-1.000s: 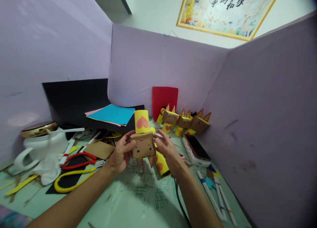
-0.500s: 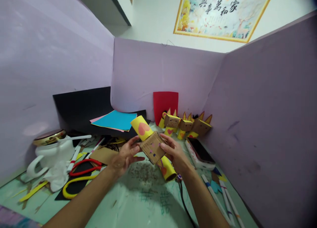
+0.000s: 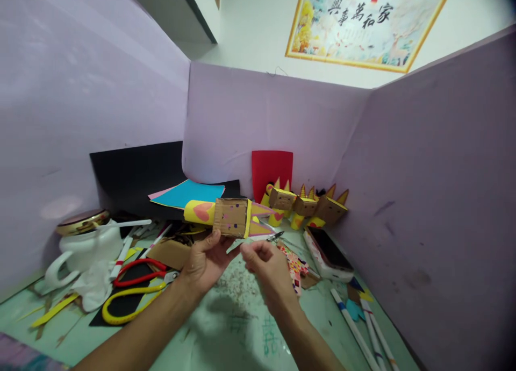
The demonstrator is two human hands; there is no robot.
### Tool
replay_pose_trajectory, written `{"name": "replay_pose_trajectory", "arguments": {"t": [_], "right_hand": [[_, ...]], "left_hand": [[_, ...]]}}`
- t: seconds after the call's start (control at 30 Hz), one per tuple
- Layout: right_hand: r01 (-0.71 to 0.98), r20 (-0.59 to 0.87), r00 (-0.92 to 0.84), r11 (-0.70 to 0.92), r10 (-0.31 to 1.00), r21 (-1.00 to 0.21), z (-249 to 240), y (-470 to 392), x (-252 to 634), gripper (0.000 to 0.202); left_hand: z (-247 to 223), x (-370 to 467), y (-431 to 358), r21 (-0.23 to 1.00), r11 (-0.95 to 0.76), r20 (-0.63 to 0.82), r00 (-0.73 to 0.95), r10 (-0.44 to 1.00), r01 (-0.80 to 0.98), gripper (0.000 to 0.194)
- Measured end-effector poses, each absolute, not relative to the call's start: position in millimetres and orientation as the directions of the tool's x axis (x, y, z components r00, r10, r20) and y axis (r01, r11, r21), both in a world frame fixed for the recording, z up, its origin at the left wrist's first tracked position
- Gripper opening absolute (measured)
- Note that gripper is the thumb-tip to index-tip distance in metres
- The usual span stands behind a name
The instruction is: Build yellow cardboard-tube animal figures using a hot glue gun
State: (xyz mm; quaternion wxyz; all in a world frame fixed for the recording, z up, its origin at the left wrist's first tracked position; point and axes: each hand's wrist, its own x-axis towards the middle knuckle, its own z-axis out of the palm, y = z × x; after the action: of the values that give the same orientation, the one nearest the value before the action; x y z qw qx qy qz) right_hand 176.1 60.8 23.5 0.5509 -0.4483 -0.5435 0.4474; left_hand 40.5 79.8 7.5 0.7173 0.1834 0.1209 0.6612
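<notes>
My left hand (image 3: 212, 261) holds a cardboard figure from below, its thumb against the lower edge. The figure lies sideways: a boxy brown head (image 3: 231, 218) with small dark and pink marks, a yellow tube body (image 3: 200, 212) with a pink heart on the left, and two pointed ears (image 3: 260, 228) to the right. Just below the ears, my right hand (image 3: 262, 258) is closed with fingertips pinched together. Whatever it may hold is hidden. Behind and to its right lies a floral-patterned item (image 3: 296, 264), partly covered by the hand.
Similar box-headed figures (image 3: 306, 205) stand at the back by a red sheet (image 3: 272, 172). A phone (image 3: 328, 247) rests on a white box at right, near white markers (image 3: 355, 328). Left are red-handled (image 3: 139, 271) and yellow-handled (image 3: 116, 306) tools, a white pot (image 3: 91, 247) and blue paper (image 3: 193, 193).
The figure has turned to lie sideways, ears now showing at right. My right hand has let go of its head and closed below it. The lower yellow tube and dark cable no longer show.
</notes>
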Motion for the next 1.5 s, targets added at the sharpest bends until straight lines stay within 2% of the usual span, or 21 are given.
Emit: {"name": "replay_pose_trajectory", "arguments": {"t": [0.07,0.1,0.17,0.3,0.43,0.5,0.57,0.63,0.67,0.7,0.73,0.8,0.83,0.87,0.9,1.0,1.07,1.17,1.33,1.4,1.5], "right_hand": [[-0.122,0.032,-0.061,0.024,0.998,-0.992,16.2,62.7,167.9,0.048],[-0.187,0.009,-0.063,-0.003,0.998,-0.982,13.0,64.5,164.9,0.054],[-0.315,0.065,-0.052,0.046,0.997,-0.948,8.8,67.7,159.8,0.059],[-0.507,0.211,-0.002,0.181,0.977,-0.843,9.6,67.9,149.6,0.051],[-0.614,0.196,0.112,0.223,0.974,-0.757,18.6,70.1,151.5,0.047],[-0.621,0.203,0.128,0.238,0.971,-0.746,24.7,77.8,163.2,0.042],[-0.608,0.257,0.147,0.292,0.955,-0.739,30.2,89.0,180.5,0.037],[-0.592,0.305,0.131,0.322,0.943,-0.739,33.5,99.9,198.4,0.034],[-0.578,0.326,0.1,0.322,0.94,-0.75,34.0,104.1,205.8,0.034],[-0.561,0.342,0.058,0.314,0.938,-0.766,33.9,107.1,211.4,0.034],[-0.537,0.355,0.009,0.304,0.935,-0.787,33.2,109.0,214.9,0.035],[-0.489,0.379,-0.102,0.286,0.92,-0.824,30.9,110.1,216.2,0.038],[-0.476,0.39,-0.145,0.282,0.909,-0.833,29.6,109.6,214.7,0.041],[-0.469,0.406,-0.181,0.284,0.896,-0.837,28.4,108.9,212.4,0.043],[-0.466,0.424,-0.215,0.289,0.88,-0.837,27.3,108.0,209.9,0.045],[-0.468,0.464,-0.281,0.302,0.84,-0.831,23.7,106.0,204.4,0.048],[-0.469,0.464,-0.294,0.297,0.835,-0.832,20.5,106.1,203.3,0.049],[-0.469,0.444,-0.267,0.288,0.855,-0.835,14.9,108.6,202.9,0.054],[-0.454,0.33,-0.017,0.287,0.944,-0.843,10.9,106.1,202.6,0.072],[-0.413,0.245,-0.017,0.216,0.969,-0.885,8.8,98.7,201.6,0.073],[-0.264,0.152,-0.116,0.117,0.982,-0.957,0.4,84.3,195.8,0.073]], "left_hand": [[7.4,40.7,78.2,0.405,0.075,0.042,0.101,0.994,-0.911,0.037],[7.3,41.3,77.0,0.412,0.088,0.028,0.109,0.994,-0.907,0.035],[6.6,43.6,74.2,0.443,0.113,0.002,0.127,0.992,-0.889,0.033],[3.5,53.6,69.5,0.499,0.123,-0.017,0.133,0.991,-0.858,0.029],[-1.3,67.5,62.6,0.636,0.117,0.034,0.179,0.983,-0.763,0.028],[-1.2,70.1,55.8,0.78,0.16,0.059,0.326,0.944,-0.605,0.032],[3.5,65.8,47.1,0.912,0.241,-0.015,0.56,0.828,-0.332,0.035],[13.5,54.4,39.6,0.952,0.303,-0.172,0.74,0.651,-0.045,0.033],[19.7,47.1,37.7,0.955,0.293,-0.207,0.794,0.572,0.038,0.032],[26.0,39.6,37.7,0.968,0.25,-0.176,0.786,0.592,0.029,0.031],[31.5,32.8,39.8,0.989,0.146,-0.082,0.715,0.694,-0.028,0.028],[37.6,23.2,49.3,0.987,-0.118,0.148,0.328,0.933,-0.111,0.029],[37.6,20.7,55.7,0.969,-0.233,0.241,0.1,0.965,-0.087,0.035],[35.8,19.6,62.2,0.956,-0.29,0.289,-0.02,0.957,-0.039,0.047],[32.8,19.7,68.2,0.947,-0.32,0.319,-0.059,0.946,-0.011,0.059],[21.9,22.9,79.1,0.946,-0.317,0.323,0.113,0.94,-0.068,0.076],[17.8,25.1,80.4,0.951,-0.282,0.302,0.187,0.935,-0.126,0.078],[17.7,26.3,78.4,0.959,-0.216,0.251,0.193,0.949,-0.184,0.071],[27.3,23.0,78.6,0.891,-0.168,0.206,0.044,0.978,-0.422,0.054],[30.7,21.5,79.9,0.858,-0.143,0.153,-0.021,0.988,-0.494,0.05],[31.7,21.0,81.0,0.835,-0.147,0.126,-0.075,0.989,-0.531,0.048]]}}
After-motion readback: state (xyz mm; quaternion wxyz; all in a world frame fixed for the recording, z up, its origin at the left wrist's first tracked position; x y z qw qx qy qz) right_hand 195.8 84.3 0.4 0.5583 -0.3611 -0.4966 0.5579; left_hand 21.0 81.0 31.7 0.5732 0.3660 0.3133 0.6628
